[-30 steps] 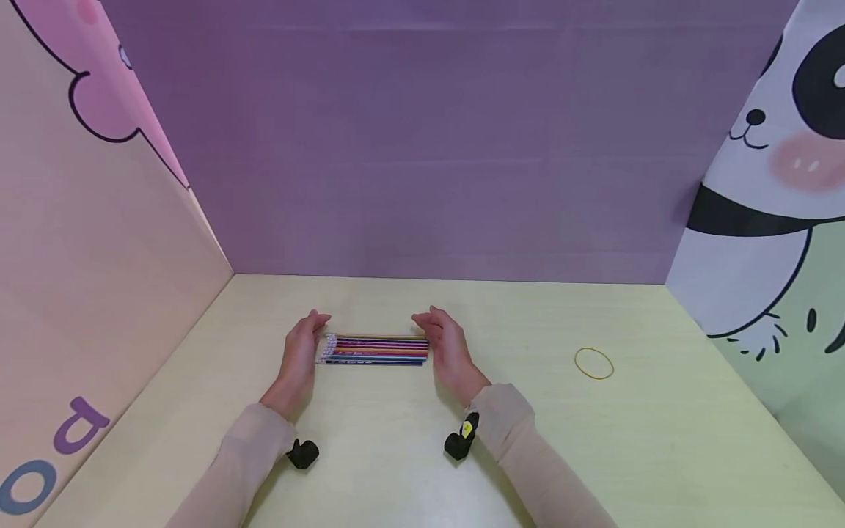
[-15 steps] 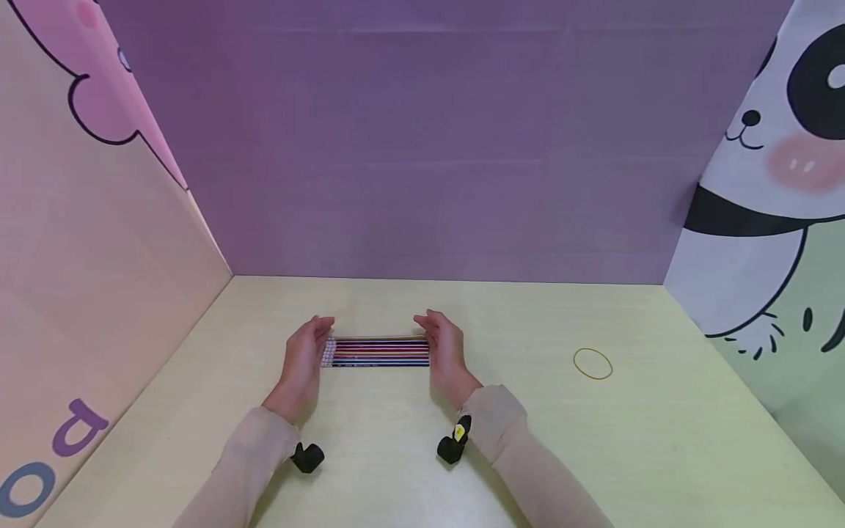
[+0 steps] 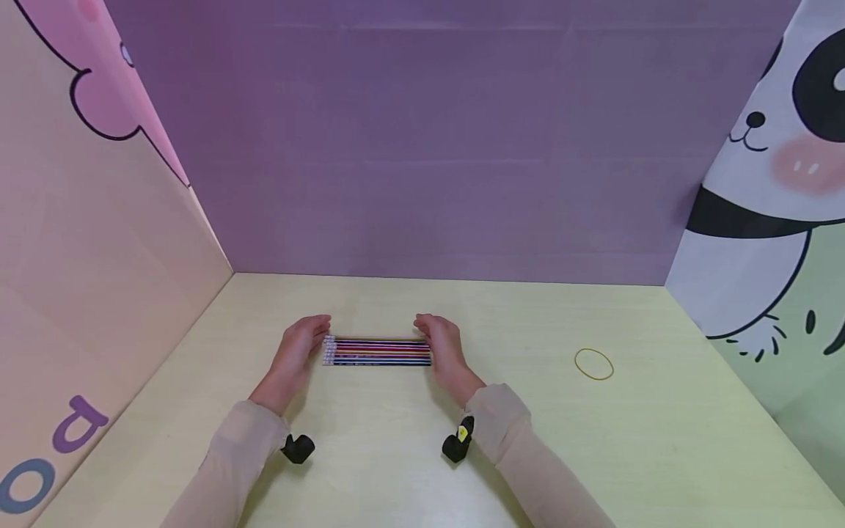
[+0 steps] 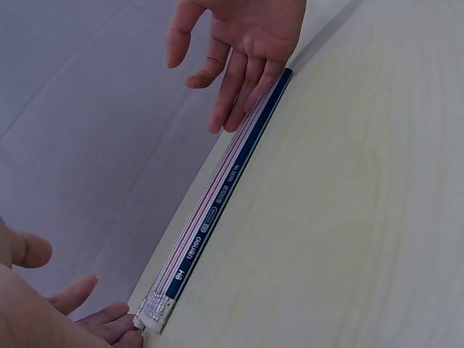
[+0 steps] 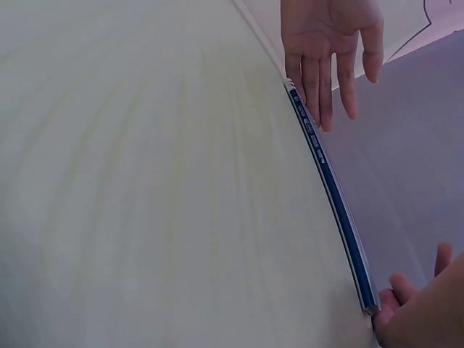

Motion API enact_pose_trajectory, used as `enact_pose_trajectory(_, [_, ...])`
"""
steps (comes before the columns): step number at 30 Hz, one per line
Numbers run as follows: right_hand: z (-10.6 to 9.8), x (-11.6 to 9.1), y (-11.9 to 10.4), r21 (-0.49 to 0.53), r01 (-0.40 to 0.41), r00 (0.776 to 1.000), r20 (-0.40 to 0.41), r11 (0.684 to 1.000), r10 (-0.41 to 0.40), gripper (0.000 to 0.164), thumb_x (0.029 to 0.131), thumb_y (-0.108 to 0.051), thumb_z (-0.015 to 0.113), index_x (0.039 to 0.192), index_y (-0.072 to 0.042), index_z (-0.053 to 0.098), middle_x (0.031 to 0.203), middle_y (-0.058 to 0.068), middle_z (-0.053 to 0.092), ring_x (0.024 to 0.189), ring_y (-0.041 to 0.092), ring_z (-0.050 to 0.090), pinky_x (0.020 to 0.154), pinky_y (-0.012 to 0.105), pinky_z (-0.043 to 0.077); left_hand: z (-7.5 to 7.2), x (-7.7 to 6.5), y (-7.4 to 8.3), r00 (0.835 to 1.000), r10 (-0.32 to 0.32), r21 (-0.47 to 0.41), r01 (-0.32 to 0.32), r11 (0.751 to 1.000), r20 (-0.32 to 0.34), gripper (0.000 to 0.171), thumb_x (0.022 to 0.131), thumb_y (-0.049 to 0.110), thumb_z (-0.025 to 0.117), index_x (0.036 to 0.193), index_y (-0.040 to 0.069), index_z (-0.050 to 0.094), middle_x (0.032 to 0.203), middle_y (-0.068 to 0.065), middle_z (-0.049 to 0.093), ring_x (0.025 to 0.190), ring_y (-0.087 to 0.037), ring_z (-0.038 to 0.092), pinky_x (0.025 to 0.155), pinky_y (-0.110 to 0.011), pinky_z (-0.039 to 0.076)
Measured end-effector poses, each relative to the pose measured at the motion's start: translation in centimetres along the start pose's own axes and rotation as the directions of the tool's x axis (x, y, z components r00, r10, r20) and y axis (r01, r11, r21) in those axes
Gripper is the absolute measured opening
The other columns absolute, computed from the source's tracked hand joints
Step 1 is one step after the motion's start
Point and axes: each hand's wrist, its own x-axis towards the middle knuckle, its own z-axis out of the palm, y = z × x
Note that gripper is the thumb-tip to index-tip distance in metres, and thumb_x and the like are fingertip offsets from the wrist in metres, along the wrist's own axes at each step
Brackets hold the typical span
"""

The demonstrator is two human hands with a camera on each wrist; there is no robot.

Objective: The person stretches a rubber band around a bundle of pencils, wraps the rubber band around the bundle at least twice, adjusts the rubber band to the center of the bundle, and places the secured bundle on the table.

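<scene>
A flat row of several pencils (image 3: 383, 352) lies side by side on the table, eraser ends to the left. The nearest pencil (image 4: 228, 185) is dark blue and marked HB. My left hand (image 3: 298, 353) stands on edge beside the eraser ends, its fingers extended. At the opposite ends, my right hand (image 3: 447, 352) is held the same way, palm facing inward, fingertips past the row's far side. In the right wrist view the blue pencil's end meets the right hand (image 5: 406, 308). Neither hand grips a pencil.
A thin yellow rubber band (image 3: 594, 364) lies on the pale wooden table (image 3: 660, 440), right of the hands. A purple panel (image 3: 422, 147) closes off the back, and printed side walls stand left and right.
The pencils' ends, uneven a second ago at the right, now line up. The hands came in against both ends, and the left hand has since shifted slightly outward. The rubber band stays put.
</scene>
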Motion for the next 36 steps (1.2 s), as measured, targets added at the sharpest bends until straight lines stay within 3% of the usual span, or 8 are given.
enact_pose_trajectory(7, [-0.4, -0.1, 0.0, -0.05, -0.013, 0.999, -0.033, 0.999, 0.011, 0.029, 0.096, -0.019, 0.057, 0.115, 0.002, 0.061, 0.12, 0.02, 0.066, 0.118, 0.032, 0.059, 0.106, 0.041, 0.043, 0.2, 0.3, -0.7, 1.0, 0.009, 0.041, -0.009, 0.999, 0.004, 0.047, 0.107, 0.017, 0.036, 0.145, -0.012, 0.034, 0.152, -0.027, 0.034, 0.145, -0.034, 0.03, 0.121, -0.04, 0.021])
enact_pose_trajectory(14, [-0.7, 0.1, 0.2, -0.024, -0.006, 0.997, -0.08, 1.0, 0.004, 0.026, 0.098, -0.017, 0.056, 0.115, 0.002, 0.059, 0.115, 0.017, 0.068, 0.116, 0.033, 0.06, 0.105, 0.041, 0.045, 0.7, 0.4, -1.0, 1.0, 0.013, 0.028, -0.012, 1.0, -0.02, 0.044, 0.107, 0.015, 0.037, 0.141, -0.013, 0.037, 0.149, -0.026, 0.036, 0.142, -0.033, 0.033, 0.12, -0.04, 0.023])
enact_pose_trajectory(18, [-0.9, 0.4, 0.0, -0.066, 0.009, 0.997, -0.072, 0.998, -0.013, 0.022, 0.096, -0.014, 0.056, 0.11, 0.003, 0.061, 0.108, 0.016, 0.069, 0.109, 0.033, 0.062, 0.101, 0.042, 0.048, 1.0, 0.5, -1.0, 0.999, 0.017, 0.022, -0.017, 1.0, -0.044, 0.041, 0.106, 0.014, 0.037, 0.138, -0.013, 0.039, 0.147, -0.026, 0.038, 0.14, -0.033, 0.035, 0.12, -0.04, 0.024])
enact_pose_trajectory(22, [-1.1, 0.5, -0.1, -0.2, 0.027, 0.999, -0.036, 0.979, -0.035, 0.019, 0.093, -0.015, 0.059, 0.104, 0.0, 0.064, 0.101, 0.01, 0.067, 0.102, 0.029, 0.061, 0.097, 0.041, 0.049, 1.2, 0.6, -1.0, 0.997, 0.031, 0.036, -0.028, 0.999, -0.064, 0.04, 0.106, 0.014, 0.037, 0.136, -0.013, 0.04, 0.145, -0.024, 0.04, 0.137, -0.032, 0.036, 0.119, -0.041, 0.026])
enact_pose_trajectory(26, [-1.2, 0.5, -0.5, -0.372, 0.045, 0.999, 0.01, 0.927, -0.045, 0.019, 0.094, -0.022, 0.062, 0.102, -0.005, 0.064, 0.099, 0.006, 0.066, 0.098, 0.026, 0.059, 0.093, 0.04, 0.047, 1.3, 0.5, -0.8, 0.996, 0.04, 0.058, -0.036, 0.998, -0.076, 0.039, 0.106, 0.015, 0.038, 0.135, -0.012, 0.041, 0.141, -0.023, 0.04, 0.131, -0.031, 0.037, 0.118, -0.041, 0.027])
enact_pose_trajectory(28, [-1.3, 0.5, -0.6, -0.406, 0.052, 0.999, 0.024, 0.913, -0.046, 0.02, 0.095, -0.024, 0.063, 0.103, -0.006, 0.064, 0.099, 0.006, 0.066, 0.097, 0.026, 0.059, 0.092, 0.04, 0.046, 1.2, 0.4, -0.8, 0.996, 0.045, 0.068, -0.04, 0.997, -0.08, 0.039, 0.106, 0.015, 0.038, 0.134, -0.012, 0.042, 0.139, -0.022, 0.041, 0.128, -0.03, 0.038, 0.117, -0.042, 0.028])
enact_pose_trajectory(33, [-1.2, 0.7, -0.6, -0.315, 0.054, 0.998, 0.049, 0.947, -0.04, 0.024, 0.096, -0.026, 0.061, 0.107, -0.004, 0.064, 0.109, 0.008, 0.067, 0.109, 0.027, 0.06, 0.1, 0.042, 0.045, 1.2, 0.2, -0.8, 0.993, 0.066, 0.093, -0.058, 0.994, -0.095, 0.039, 0.105, 0.016, 0.039, 0.132, -0.011, 0.044, 0.135, -0.022, 0.042, 0.122, -0.028, 0.04, 0.113, -0.04, 0.031])
enact_pose_trajectory(36, [-1.0, 0.8, -0.5, -0.221, 0.034, 0.998, 0.066, 0.975, -0.02, 0.027, 0.097, -0.025, 0.06, 0.112, -0.003, 0.064, 0.117, 0.01, 0.068, 0.118, 0.028, 0.059, 0.107, 0.043, 0.041, 1.2, 0.0, -0.9, 0.99, 0.087, 0.167, -0.068, 0.984, -0.108, 0.038, 0.106, 0.018, 0.04, 0.131, -0.009, 0.047, 0.133, -0.022, 0.045, 0.119, -0.028, 0.042, 0.107, -0.038, 0.032])
